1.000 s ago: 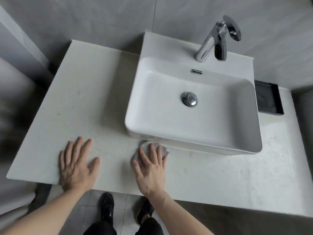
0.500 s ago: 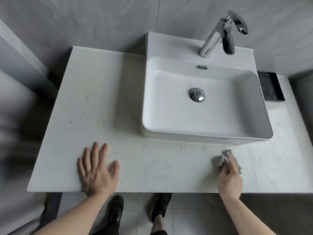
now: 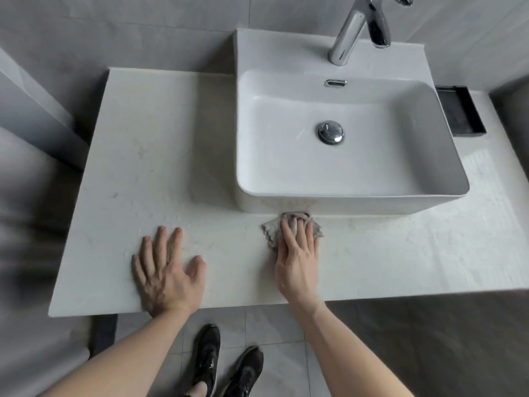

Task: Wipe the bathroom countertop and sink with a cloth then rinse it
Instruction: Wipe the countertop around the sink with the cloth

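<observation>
The right hand (image 3: 297, 262) presses flat, fingers straight, on a crumpled grey cloth (image 3: 292, 226) lying against the front wall of the white rectangular ceramic sink (image 3: 352, 202). The left hand (image 3: 167, 270) rests spread and empty on the pale speckled stone countertop (image 3: 148, 156), left of the sink. Judging by this, countertop wiping is underway; the basin and rinsing remain.

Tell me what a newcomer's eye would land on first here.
First the big white sink standing on the right half of the pale countertop, with the chrome faucet at its back. Then the right hand pressing a grey cloth onto the countertop just before the sink's front wall, and the left hand flat beside it.
</observation>
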`<action>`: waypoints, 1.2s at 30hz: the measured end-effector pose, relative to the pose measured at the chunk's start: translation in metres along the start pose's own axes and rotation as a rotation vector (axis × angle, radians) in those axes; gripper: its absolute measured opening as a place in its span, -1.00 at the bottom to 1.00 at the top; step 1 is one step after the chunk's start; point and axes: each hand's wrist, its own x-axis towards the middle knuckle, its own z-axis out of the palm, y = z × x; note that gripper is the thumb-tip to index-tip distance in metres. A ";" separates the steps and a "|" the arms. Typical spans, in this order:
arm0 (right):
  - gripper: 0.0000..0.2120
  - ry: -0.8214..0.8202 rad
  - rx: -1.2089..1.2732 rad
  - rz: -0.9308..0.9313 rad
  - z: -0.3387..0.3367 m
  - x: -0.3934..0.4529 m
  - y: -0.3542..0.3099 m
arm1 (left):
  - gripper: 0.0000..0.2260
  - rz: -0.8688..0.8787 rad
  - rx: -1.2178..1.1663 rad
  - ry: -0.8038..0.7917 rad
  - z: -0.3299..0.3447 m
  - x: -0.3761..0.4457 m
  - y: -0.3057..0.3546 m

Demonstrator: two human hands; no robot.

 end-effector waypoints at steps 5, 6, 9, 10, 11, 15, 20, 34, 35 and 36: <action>-0.49 0.092 -0.082 0.200 -0.062 0.005 0.120 | -0.33 0.004 -0.035 0.025 0.002 -0.001 0.000; -0.48 0.099 -0.095 0.271 -0.077 0.003 0.146 | -0.33 0.005 -0.046 0.035 0.002 -0.001 0.000; -0.46 0.053 -0.101 0.392 -0.116 -0.005 0.207 | -0.34 0.009 -0.050 0.051 0.003 -0.002 0.001; -0.45 0.030 -0.109 0.404 -0.122 -0.004 0.218 | -0.35 0.013 -0.052 0.060 0.003 -0.003 0.001; -0.45 0.010 -0.119 0.416 -0.125 -0.002 0.223 | -0.35 0.019 -0.053 0.069 0.002 -0.003 0.001; -0.44 -0.007 -0.129 0.381 -0.107 0.003 0.191 | -0.35 0.022 -0.068 0.078 0.001 -0.004 0.003; -0.45 -0.072 -0.109 -0.033 -0.051 -0.013 0.095 | -0.36 0.016 -0.061 0.083 0.002 -0.004 0.001; -0.41 0.011 -0.188 0.130 -0.103 0.023 0.202 | -0.35 0.009 -0.044 0.070 0.004 -0.002 -0.001; -0.41 0.013 -0.178 0.195 -0.113 0.027 0.207 | -0.35 0.011 -0.042 0.069 0.004 -0.002 -0.002; -0.40 0.016 -0.174 0.242 -0.122 0.031 0.209 | -0.34 0.011 -0.045 0.065 0.004 -0.001 -0.002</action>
